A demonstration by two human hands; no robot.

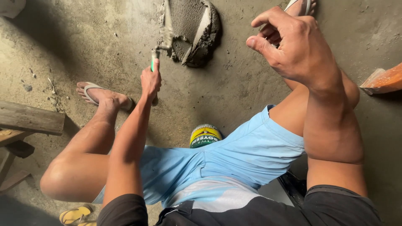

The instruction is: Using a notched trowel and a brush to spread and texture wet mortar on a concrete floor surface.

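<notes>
Left hand (150, 80) on the trowel (164, 39), working wet mortar (194, 31) on the floor.

I see my left hand closed round the trowel's green grip just left of top centre, its blurred blade reaching into the grey mortar heap at the top middle; my right hand (293, 42), upper right, is loosely curled and holds nothing. I judge that the extended reach could let the blade skid and fling mortar onto the sandalled foot (100, 94) at left. A round yellow-and-green can (205, 136) with a dark band sits on the floor at centre, between the knees; an orange block (383, 79) lies at the right edge.
</notes>
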